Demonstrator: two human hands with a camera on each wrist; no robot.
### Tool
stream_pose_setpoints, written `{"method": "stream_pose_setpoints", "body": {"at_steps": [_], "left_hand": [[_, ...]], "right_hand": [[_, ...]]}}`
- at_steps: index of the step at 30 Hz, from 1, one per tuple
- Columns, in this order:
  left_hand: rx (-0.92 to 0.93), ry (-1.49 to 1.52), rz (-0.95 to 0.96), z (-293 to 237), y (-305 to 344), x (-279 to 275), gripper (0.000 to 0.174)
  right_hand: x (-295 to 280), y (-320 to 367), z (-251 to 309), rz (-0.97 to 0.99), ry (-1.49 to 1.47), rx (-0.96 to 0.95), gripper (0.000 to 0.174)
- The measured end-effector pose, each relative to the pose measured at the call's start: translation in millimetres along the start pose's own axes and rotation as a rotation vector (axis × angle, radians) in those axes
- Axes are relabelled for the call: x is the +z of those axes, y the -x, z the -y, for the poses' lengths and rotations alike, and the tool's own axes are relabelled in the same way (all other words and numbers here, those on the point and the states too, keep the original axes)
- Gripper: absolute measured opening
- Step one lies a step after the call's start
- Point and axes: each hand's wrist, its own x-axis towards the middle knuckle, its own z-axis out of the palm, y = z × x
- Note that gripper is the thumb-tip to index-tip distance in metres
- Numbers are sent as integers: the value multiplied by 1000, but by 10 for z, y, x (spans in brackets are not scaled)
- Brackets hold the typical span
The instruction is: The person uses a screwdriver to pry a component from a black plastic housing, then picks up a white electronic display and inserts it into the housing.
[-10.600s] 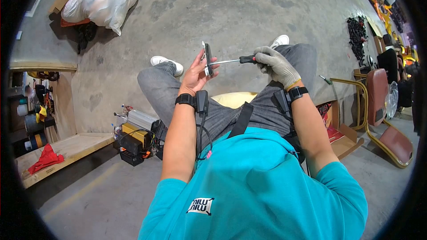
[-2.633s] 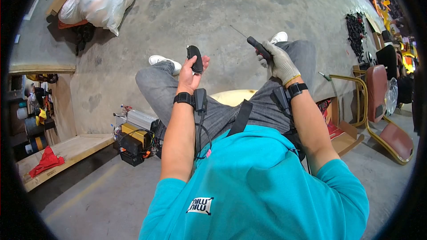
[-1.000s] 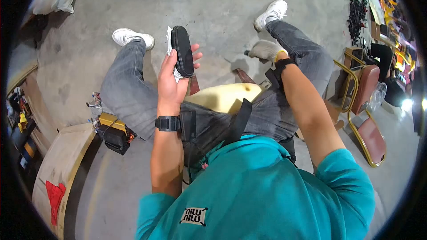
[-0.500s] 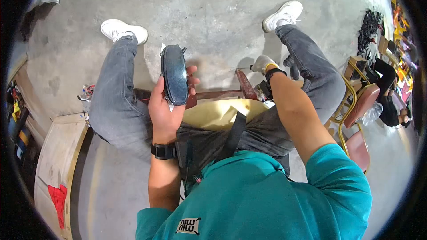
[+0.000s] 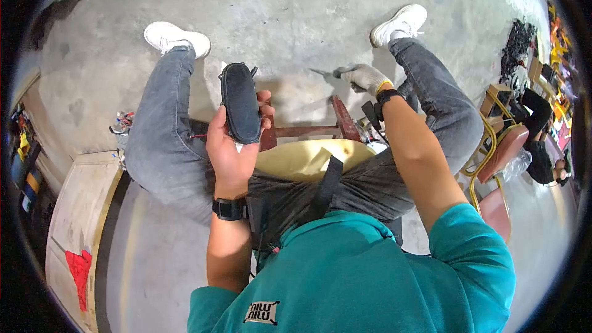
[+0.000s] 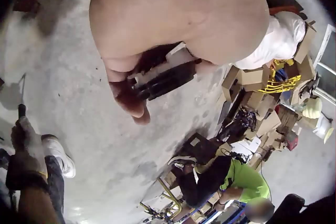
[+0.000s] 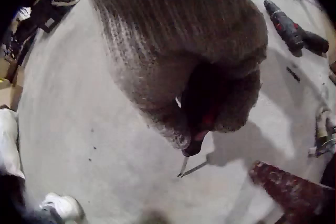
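Observation:
My bare left hand (image 5: 233, 159) holds a black oval part (image 5: 240, 103) in front of my lap, thumb on one side and fingers on the other. Its long black face is turned up to the head camera. White plastic (image 6: 178, 58) shows on its other side in the left wrist view. My right hand (image 5: 366, 79), in a knitted glove, grips a screwdriver (image 7: 195, 144) by its dark handle with red marks, low near the stool's leg. Most of the handle is hidden inside the glove; the thin shaft (image 7: 184, 166) points down close over the concrete floor in the right wrist view.
I sit on a stool with a pale yellow seat (image 5: 308, 159) and dark red legs (image 5: 344, 118). A drill-like power tool (image 7: 286, 27) lies on the floor. A wooden bench (image 5: 80, 209) with red cloth (image 5: 79, 274) stands left, chairs (image 5: 502, 154) right. Another person (image 6: 244, 182) sits farther off.
Earlier the screwdriver's tip was at the part; it has since come away. My view tilted down, and my right hand lowered toward the floor. The left hand turned the part's black face up.

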Motion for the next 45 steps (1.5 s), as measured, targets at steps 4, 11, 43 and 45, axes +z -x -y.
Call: {"method": "stream_pose_setpoints", "body": {"at_steps": [4,11,43,45], "left_hand": [[28,17,14,25,10,-41,55],[33,-3,-1,44,21,-66,54],[-202,-716,397,531,207,-27,46],[-215,-726,345,551,260,-49,47]], "right_hand": [[-8,47,381,-69,-150,-173,38],[54,-169,603,-133,-354,-218,39],[672,2395,875,-152,-811,-704,34],[686,2355,674,-36,-843,-729,36]]}}
